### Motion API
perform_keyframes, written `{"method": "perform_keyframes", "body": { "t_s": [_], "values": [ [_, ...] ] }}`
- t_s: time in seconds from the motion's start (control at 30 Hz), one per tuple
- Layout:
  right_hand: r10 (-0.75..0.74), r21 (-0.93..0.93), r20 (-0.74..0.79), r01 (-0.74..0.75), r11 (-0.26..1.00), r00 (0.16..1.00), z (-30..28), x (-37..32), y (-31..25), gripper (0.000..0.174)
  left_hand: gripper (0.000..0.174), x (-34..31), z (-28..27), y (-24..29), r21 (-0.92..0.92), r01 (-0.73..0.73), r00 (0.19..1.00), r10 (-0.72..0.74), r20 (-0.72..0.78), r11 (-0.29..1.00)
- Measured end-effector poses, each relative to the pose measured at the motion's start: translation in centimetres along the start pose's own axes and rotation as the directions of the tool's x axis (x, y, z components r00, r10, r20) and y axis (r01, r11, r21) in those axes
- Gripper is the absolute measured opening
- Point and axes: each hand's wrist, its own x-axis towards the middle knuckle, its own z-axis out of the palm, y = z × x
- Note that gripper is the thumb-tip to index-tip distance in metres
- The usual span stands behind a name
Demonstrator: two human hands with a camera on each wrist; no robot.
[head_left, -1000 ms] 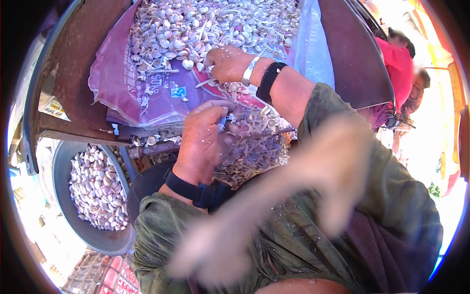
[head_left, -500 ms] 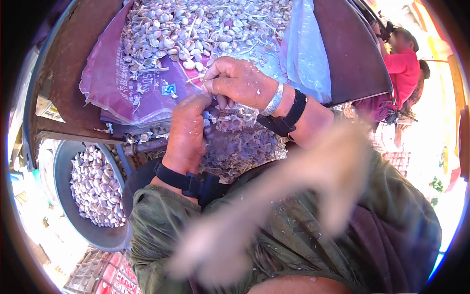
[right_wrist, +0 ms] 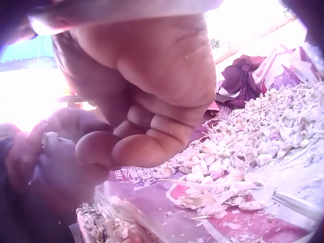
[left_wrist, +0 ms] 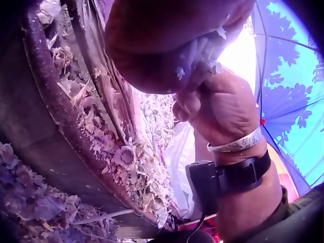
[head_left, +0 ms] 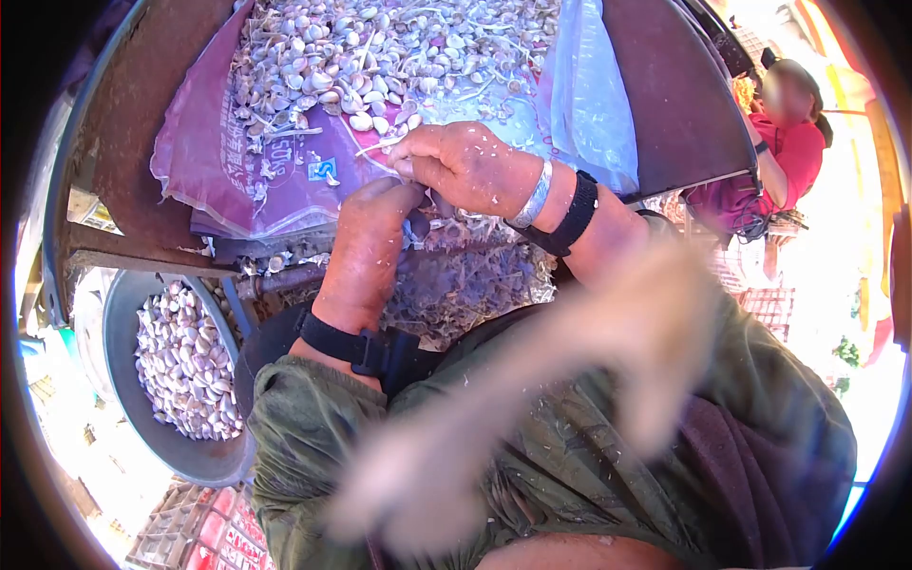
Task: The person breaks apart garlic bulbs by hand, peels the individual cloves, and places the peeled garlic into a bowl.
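Note:
My left hand (head_left: 356, 252) and right hand (head_left: 475, 169) meet at the fingertips over the near edge of a purple printed sack (head_left: 275, 214). Their fingers are curled and pinch together at what looks like a garlic clove, mostly hidden between them. Whitish bits of skin (left_wrist: 215, 67) cling at the fingers in the left wrist view. Just beyond the right fingertips lie a pale dry stalk (head_left: 377, 145) and a few loose cloves (head_left: 361, 122). A large heap of garlic cloves (head_left: 342, 62) mixed with skins and stalks covers the sack behind.
A grey tub (head_left: 119, 356) of cloves stands low on the left, above a red-and-grey crate (head_left: 180, 522). Papery skins (head_left: 475, 285) fill the space below the sack. Clear plastic (head_left: 594, 104) lines the right side. Another person (head_left: 798, 152) sits beyond. A blurred pale shape (head_left: 532, 356) crosses the foreground.
My right hand has drawn back from the edge of the heap to my left hand, and their fingertips now meet. The left hand has turned inward and moved slightly up.

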Motion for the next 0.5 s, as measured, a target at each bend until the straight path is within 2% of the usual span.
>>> {"method": "perform_keyframes", "body": {
  "t_s": [0.03,0.1,0.13,0.2,0.33,0.5],
  "values": [
    [0.043,0.04,0.023,-0.044,0.998,0.999,-0.2,0.0,-0.3,0.02,0.015,0.0,-0.1,-0.1,0.019,-0.009,1.0,0.009,0.022,1.0],
    [0.125,0.118,0.074,-0.133,0.984,0.989,-0.5,0.0,-0.9,0.02,0.015,-0.2,0.4,0.6,-0.085,0.028,0.998,-0.032,-0.049,0.996],
    [0.09,0.111,0.047,-0.094,0.989,0.995,-0.4,-0.1,-0.8,0.019,0.015,-0.4,0.6,0.8,-0.139,0.044,0.995,-0.056,-0.084,0.989],
    [0.018,0.095,-0.009,-0.017,0.995,1.0,-0.1,-0.2,-0.5,0.019,0.014,-0.2,0.4,0.6,-0.061,0.048,0.997,-0.051,-0.059,0.997],
    [0.078,0.111,0.015,-0.079,0.991,0.997,-0.2,-0.6,-0.4,0.019,0.014,-0.4,0.9,0.7,0.017,0.056,0.998,-0.055,-0.019,0.998],
    [0.187,0.252,0.102,-0.207,0.945,0.977,-0.5,-0.6,-0.6,0.021,0.014,-0.3,0.7,0.5,-0.116,0.153,0.988,-0.15,0.031,0.981]
  ]
}}
